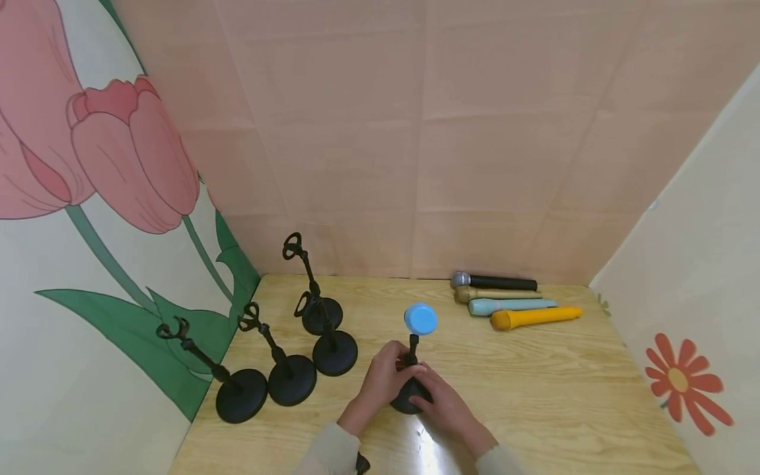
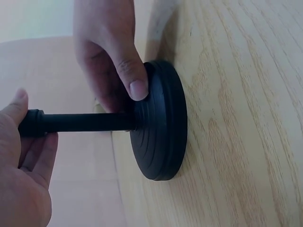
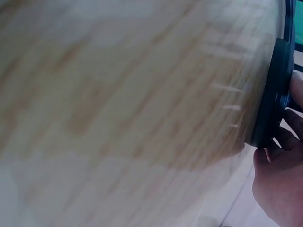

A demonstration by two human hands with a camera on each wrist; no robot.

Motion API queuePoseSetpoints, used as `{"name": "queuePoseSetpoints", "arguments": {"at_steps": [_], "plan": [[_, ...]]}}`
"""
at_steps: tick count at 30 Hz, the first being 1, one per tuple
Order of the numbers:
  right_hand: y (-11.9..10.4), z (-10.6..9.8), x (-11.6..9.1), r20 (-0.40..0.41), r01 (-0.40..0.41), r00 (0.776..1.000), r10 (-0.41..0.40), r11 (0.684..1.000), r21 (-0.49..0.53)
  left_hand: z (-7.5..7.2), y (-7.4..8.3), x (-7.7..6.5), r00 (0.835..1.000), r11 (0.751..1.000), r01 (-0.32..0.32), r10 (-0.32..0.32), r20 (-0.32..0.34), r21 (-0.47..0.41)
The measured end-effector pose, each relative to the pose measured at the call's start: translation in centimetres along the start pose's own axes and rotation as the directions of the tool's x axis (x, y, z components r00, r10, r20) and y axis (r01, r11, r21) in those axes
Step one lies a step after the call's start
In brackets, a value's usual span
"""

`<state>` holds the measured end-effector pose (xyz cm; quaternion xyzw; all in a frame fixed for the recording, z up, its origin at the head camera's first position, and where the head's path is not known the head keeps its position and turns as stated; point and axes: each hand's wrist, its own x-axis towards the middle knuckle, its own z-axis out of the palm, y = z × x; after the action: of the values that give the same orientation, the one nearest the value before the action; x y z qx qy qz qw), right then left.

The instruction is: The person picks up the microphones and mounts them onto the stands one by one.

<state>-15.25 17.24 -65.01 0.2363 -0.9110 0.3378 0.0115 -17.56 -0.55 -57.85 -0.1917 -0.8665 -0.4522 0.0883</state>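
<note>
A black microphone stand (image 1: 405, 401) with a round base is between my hands near the middle of the table, a round blue piece (image 1: 421, 318) at its top. My left hand (image 1: 380, 379) grips the pole; in the left wrist view its thumb and fingers close around the collar (image 2: 31, 123). The right hand (image 1: 444, 404) holds the base, thumb (image 2: 138, 89) on its upper face. In the right wrist view, fingers (image 3: 284, 142) curl at the rim of the base (image 3: 271, 97). The base is at the tabletop, upright; whether it fully touches is unclear.
Several black stands, including one with an open clip (image 1: 240, 394), stand at the left. At the back right lie black (image 1: 501, 282), gold (image 1: 499, 295), light blue (image 1: 513, 305) and yellow (image 1: 537, 318) microphones. A small dark object (image 1: 363, 463) shows beside the left sleeve.
</note>
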Motion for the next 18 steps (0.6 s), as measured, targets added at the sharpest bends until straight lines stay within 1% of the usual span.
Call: {"name": "queuePoseSetpoints", "arguments": {"at_steps": [5, 9, 18], "plan": [[0.1, 0.05, 0.08, -0.009, -0.004, 1.0, 0.004, 1.0, 0.004, 0.21, -0.01, -0.02, 0.999, 0.999, -0.004, 0.006, -0.036, 0.046], [0.15, 0.04, 0.15, -0.005, -0.012, 1.0, 0.012, 1.0, 0.012, 0.21, 0.04, -0.01, 0.999, 0.998, -0.011, 0.013, -0.038, 0.056], [0.17, 0.14, 0.04, -0.012, 0.013, 1.0, -0.013, 1.0, 0.024, 0.15, 0.1, -0.15, 1.0, 0.999, -0.019, 0.02, -0.024, 0.04]]}}
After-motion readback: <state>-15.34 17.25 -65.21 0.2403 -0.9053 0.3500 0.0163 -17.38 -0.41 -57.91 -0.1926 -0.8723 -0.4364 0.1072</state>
